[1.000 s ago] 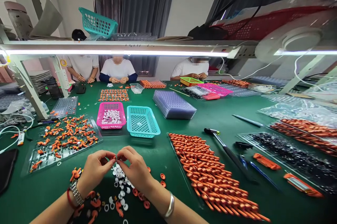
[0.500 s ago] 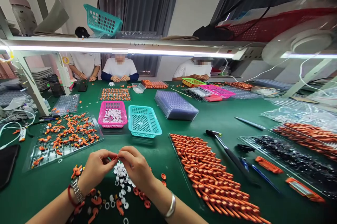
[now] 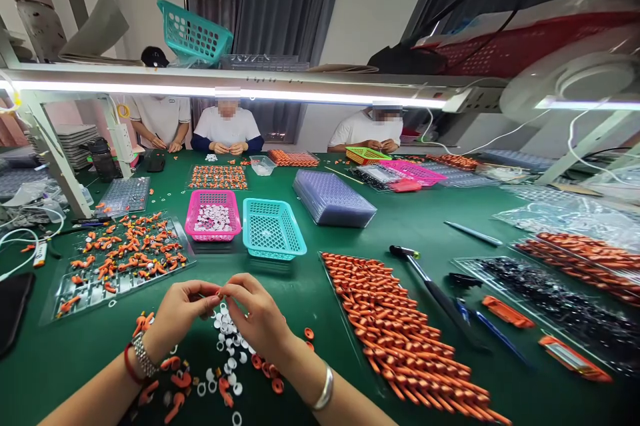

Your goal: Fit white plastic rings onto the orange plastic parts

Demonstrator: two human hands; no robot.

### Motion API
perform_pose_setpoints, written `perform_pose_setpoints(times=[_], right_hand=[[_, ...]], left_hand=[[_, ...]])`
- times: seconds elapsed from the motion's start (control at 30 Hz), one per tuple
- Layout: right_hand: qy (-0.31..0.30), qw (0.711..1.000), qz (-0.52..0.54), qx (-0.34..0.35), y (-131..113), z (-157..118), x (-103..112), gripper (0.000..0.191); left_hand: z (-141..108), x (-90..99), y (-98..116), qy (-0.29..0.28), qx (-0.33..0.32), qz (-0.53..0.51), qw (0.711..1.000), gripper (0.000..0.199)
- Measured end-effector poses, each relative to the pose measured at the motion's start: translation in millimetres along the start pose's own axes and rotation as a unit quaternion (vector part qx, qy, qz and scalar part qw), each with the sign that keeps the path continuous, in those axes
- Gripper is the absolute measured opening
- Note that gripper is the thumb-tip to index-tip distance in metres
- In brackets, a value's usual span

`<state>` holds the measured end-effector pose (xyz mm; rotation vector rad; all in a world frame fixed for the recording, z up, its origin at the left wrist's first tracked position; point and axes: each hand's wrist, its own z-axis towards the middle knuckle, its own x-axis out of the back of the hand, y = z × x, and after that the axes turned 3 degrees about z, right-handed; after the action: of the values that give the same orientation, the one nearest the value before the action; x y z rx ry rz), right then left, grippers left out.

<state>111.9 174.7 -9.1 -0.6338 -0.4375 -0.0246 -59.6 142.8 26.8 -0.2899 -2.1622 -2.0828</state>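
My left hand pinches a small orange part between thumb and forefinger, mostly covered by the fingertips. The fingers of my right hand are closed on the same part from the other side. Beneath my hands lies a pile of small white round caps. Orange ring-shaped pieces are scattered by my right wrist. Around my left wrist lie several orange earbud-shaped pieces, and white rings are strewn between.
A pink basket of white caps and a turquoise basket stand ahead. Orange parts fill trays at left and right. A black-handled hammer-like tool lies right. Several people sit across the table beneath a lit shelf.
My hands stay together at nearly the same spot, with the fingertips slightly shifted around the small orange part. The whole view has moved slightly.
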Motion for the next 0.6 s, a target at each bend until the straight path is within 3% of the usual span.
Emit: perform_pose_setpoints(times=[0.23, 0.6], right_hand=[[-0.005, 1.0, 0.01, -0.012, -2.3, 1.3, 1.0, 0.025], [-0.032, 0.999, -0.025, 0.024, 3.7, 1.7, 4.9, 0.032]], left_hand=[[-0.6, -0.8, -1.3, -0.013, 0.006, -0.02, 1.0, 0.032], [-1.1, -1.6, 3.6, -0.032, 0.008, -0.011, 0.999, 0.032]])
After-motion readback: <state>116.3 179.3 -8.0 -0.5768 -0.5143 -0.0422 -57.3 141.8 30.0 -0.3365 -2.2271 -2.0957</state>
